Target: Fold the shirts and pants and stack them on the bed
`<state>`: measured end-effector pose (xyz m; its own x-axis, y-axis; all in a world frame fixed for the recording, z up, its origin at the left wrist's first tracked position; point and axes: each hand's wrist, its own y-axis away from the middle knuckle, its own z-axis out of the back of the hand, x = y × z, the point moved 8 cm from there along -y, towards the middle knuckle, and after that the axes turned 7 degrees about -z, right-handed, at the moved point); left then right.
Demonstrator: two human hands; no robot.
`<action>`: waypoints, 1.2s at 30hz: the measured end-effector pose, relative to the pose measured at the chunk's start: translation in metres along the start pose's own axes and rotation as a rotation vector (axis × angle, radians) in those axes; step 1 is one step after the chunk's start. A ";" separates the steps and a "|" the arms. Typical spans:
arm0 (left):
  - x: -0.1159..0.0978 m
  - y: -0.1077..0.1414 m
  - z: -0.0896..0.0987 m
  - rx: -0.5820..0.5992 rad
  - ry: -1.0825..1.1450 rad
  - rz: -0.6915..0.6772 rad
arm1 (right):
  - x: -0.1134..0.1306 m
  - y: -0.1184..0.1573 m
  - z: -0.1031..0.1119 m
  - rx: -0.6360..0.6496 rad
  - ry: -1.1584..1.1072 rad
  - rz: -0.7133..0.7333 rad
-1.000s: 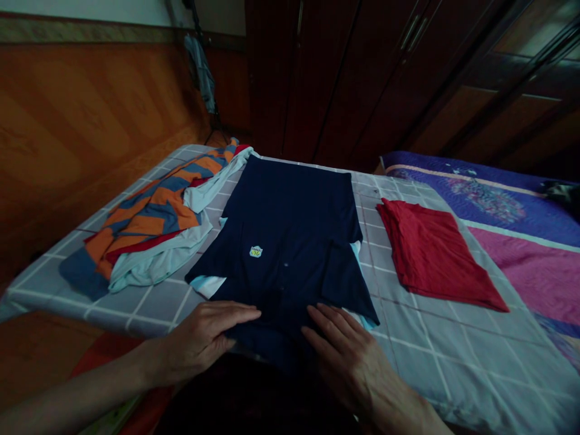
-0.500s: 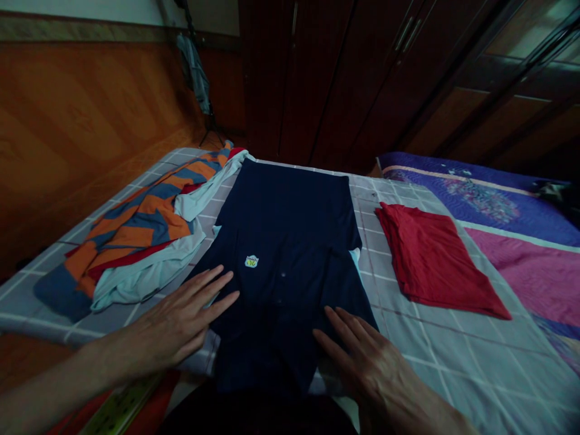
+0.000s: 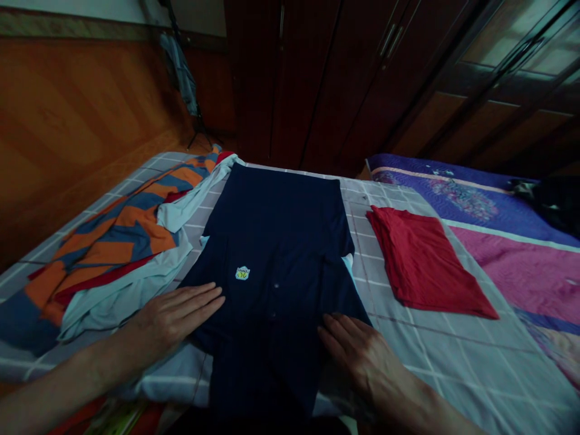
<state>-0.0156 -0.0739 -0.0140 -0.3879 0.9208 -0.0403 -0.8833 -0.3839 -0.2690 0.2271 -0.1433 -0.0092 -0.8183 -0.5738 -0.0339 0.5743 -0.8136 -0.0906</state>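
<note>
A dark navy shirt (image 3: 276,229) with a small pale badge (image 3: 242,273) lies flat on a grey checked sheet (image 3: 446,362), its collar end hidden by the fold or turned away from me. My left hand (image 3: 174,317) rests palm down on the shirt's left edge, fingers together and nothing gripped. My right hand (image 3: 356,350) presses flat on the lower right edge, fingers slightly apart. The shirt's near end runs into shadow below the frame.
An orange and blue striped garment (image 3: 122,241) with a pale blue cloth (image 3: 118,302) lies left of the shirt. A folded red cloth (image 3: 421,266) lies to the right. Beyond are a purple and pink bedspread (image 3: 512,241) and a dark wardrobe (image 3: 317,78).
My hands have slid apart and outward over the shirt, whose near part now lies flatter and longer toward me. The whole view has drifted, shifting everything slightly left.
</note>
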 end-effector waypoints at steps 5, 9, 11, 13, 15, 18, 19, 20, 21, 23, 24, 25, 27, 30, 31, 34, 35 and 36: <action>0.005 -0.015 0.021 -0.016 0.141 -0.080 | -0.016 -0.012 0.025 0.096 -0.230 -0.064; 0.001 -0.025 0.037 0.086 0.247 -0.112 | -0.027 -0.013 0.049 0.140 -0.374 -0.111; 0.003 -0.031 0.040 0.128 0.326 -0.090 | -0.033 -0.015 0.053 0.171 -0.446 -0.122; 0.011 -0.041 0.039 0.176 0.458 -0.023 | -0.040 -0.022 0.048 0.218 -0.573 -0.133; 0.025 -0.053 0.032 0.267 0.646 0.080 | -0.051 -0.033 0.037 0.311 -0.762 -0.159; 0.059 -0.074 0.018 0.397 0.902 0.271 | -0.079 -0.058 0.020 0.469 -1.081 -0.230; 0.074 -0.081 0.014 0.426 0.972 0.325 | -0.092 -0.068 0.017 0.505 -1.165 -0.261; 0.089 -0.089 0.010 0.452 1.046 0.376 | -0.107 -0.080 0.015 0.524 -1.236 -0.302; 0.104 -0.096 0.006 0.482 1.128 0.419 | -0.125 -0.093 0.013 0.530 -1.294 -0.354; 0.138 -0.112 -0.004 0.513 1.286 0.499 | -0.165 -0.122 0.008 0.509 -1.374 -0.498; 0.158 -0.120 -0.010 0.495 1.336 0.550 | -0.185 -0.137 0.005 0.481 -1.401 -0.571; 0.180 -0.129 -0.016 0.452 1.359 0.607 | -0.205 -0.153 0.000 0.447 -1.416 -0.631; 0.222 -0.143 -0.031 0.346 1.346 0.722 | -0.239 -0.182 -0.013 0.383 -1.418 -0.699; 0.261 -0.152 -0.056 0.235 1.361 0.816 | -0.274 -0.211 -0.042 0.328 -1.409 -0.744; 0.267 -0.154 -0.063 0.203 1.383 0.817 | -0.281 -0.215 -0.052 0.316 -1.409 -0.759; 0.274 -0.152 -0.073 0.110 1.406 0.798 | -0.293 -0.217 -0.072 0.290 -1.415 -0.778; 0.274 -0.150 -0.074 0.101 1.391 0.794 | -0.294 -0.217 -0.076 0.290 -1.416 -0.779; 0.274 -0.149 -0.074 0.100 1.371 0.791 | -0.295 -0.216 -0.078 0.296 -1.415 -0.780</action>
<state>0.0290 0.2403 -0.0564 -0.2660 -0.1658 -0.9496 -0.6162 -0.7283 0.2998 0.3428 0.2091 -0.0574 -0.3183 0.4699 0.8233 0.1792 -0.8230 0.5390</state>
